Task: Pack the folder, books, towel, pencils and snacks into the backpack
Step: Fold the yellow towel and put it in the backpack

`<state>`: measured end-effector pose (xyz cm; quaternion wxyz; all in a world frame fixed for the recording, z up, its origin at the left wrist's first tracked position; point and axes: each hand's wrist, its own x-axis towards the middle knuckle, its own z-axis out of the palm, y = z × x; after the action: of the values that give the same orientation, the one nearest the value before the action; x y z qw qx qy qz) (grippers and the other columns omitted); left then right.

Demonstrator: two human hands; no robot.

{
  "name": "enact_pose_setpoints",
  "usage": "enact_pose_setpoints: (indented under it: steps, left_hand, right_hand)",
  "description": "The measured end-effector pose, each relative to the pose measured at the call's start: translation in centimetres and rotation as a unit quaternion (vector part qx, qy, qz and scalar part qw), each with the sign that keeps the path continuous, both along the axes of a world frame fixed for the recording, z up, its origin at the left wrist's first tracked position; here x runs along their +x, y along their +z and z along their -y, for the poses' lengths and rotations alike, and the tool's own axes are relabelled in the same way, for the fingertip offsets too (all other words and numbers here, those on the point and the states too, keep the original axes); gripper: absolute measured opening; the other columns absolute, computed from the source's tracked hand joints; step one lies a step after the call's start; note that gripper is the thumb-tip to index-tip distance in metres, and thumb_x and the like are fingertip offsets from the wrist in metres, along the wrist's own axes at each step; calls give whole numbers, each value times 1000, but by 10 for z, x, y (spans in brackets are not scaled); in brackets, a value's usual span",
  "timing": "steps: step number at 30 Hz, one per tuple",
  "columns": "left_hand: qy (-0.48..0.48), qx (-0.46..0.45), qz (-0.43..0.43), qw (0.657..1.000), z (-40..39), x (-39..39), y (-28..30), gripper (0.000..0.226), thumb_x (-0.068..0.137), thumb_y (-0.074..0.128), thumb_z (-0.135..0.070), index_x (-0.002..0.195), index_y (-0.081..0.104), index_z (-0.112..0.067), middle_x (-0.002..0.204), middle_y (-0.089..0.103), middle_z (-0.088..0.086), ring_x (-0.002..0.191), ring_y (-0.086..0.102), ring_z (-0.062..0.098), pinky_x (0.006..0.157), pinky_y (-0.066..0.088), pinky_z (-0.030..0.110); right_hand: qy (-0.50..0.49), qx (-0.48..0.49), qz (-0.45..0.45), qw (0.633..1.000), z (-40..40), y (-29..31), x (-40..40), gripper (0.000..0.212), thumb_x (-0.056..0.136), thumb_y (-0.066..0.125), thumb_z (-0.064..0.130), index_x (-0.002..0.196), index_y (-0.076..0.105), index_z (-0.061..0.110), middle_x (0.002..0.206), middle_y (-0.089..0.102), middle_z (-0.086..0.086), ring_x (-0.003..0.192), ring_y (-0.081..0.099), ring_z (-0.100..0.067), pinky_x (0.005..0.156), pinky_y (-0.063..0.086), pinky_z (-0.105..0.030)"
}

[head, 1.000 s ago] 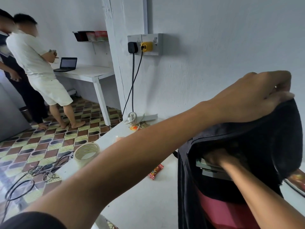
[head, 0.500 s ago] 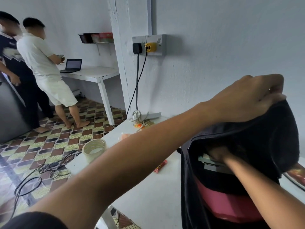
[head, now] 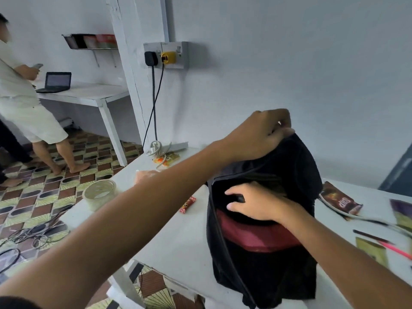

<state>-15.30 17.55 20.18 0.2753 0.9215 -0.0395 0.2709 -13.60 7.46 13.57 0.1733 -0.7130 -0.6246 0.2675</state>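
Note:
A black backpack with a red band stands upright on the white table. My left hand is shut on the backpack's top edge and holds it up. My right hand lies at the open mouth with its fingers spread and nothing visible in it. The inside is dark and its contents are hidden. To the right lie a brown snack packet, a yellow-green packet, a dark pencil and a pink pencil. A small red snack bar lies left of the backpack.
A tape roll sits near the table's left edge. A power strip with cable and orange packets lie by the wall. Cables trail over the floor. A person stands at a second table with a laptop.
My right hand has drawn back from deep inside the backpack to its mouth. The grey book edges seen inside earlier are out of sight. My left hand keeps hold of the top.

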Motion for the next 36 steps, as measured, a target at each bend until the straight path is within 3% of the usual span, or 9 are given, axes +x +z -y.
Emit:
enact_pose_setpoints:
  steps: [5,10,13,15,18,20,25,29,36]
  left_hand:
    - [-29,-40,-88,995,1,-20,-18,16,94,57,-18,83,59,-6,50,50,3,46,35,6,50,30,14]
    - [-85,-62,-206,973,8,-44,-66,15,85,55,-24,79,63,-14,69,60,-2,64,54,9,64,48,25]
    - [-79,-64,-293,951,11,-50,-96,17,87,67,-24,85,66,-7,56,55,-9,55,50,8,61,44,22]
    - [-57,-47,-284,956,11,-55,-114,18,86,70,-26,83,67,-9,58,60,-9,56,53,6,62,41,15]
    - [71,94,-177,977,0,-64,-146,21,87,65,-35,100,67,-19,101,68,-5,102,55,12,91,45,34]
    - [133,164,-223,952,-10,-71,-168,42,89,58,-48,125,57,-27,141,48,-2,137,30,21,112,26,50]
    - [153,185,-294,925,-18,-94,-233,68,92,35,-65,151,25,-32,162,3,-1,148,-13,22,119,-4,51]
    - [180,148,-213,949,-17,-98,-256,67,90,29,-64,149,32,-33,162,8,-5,148,-13,16,121,-6,41]
    - [199,84,-116,969,-14,-98,-274,55,92,41,-52,142,46,-28,158,21,-7,149,-1,11,121,-1,36]
  right_hand:
    - [53,-12,-136,989,46,29,-1,32,84,68,23,115,68,29,113,70,2,111,63,-13,99,49,-33]
    - [42,170,-401,899,79,60,15,20,84,55,0,98,69,0,95,69,-26,80,71,-39,56,54,-30]
    - [-170,261,-249,917,62,13,41,17,87,58,1,87,69,13,85,72,-12,71,71,-24,54,48,-32]
    - [-237,217,-50,946,52,-34,55,17,87,65,12,98,69,24,100,71,1,95,66,-13,81,51,-38]
    - [-200,91,183,958,51,-102,52,45,91,53,45,133,52,29,140,49,4,136,37,-18,110,29,-37]
    - [-182,56,302,934,52,-135,45,61,90,32,61,139,47,29,148,42,-4,141,30,-28,110,25,-43]
    - [-176,62,340,922,52,-178,43,61,87,33,59,125,63,22,135,56,-13,128,49,-34,102,27,-41]
    - [-183,88,306,930,53,-183,44,58,87,35,56,124,64,21,138,54,-10,132,45,-31,101,41,-43]
    - [-196,150,269,931,55,-192,46,58,87,34,54,127,62,21,142,51,-5,139,37,-24,107,34,-39]
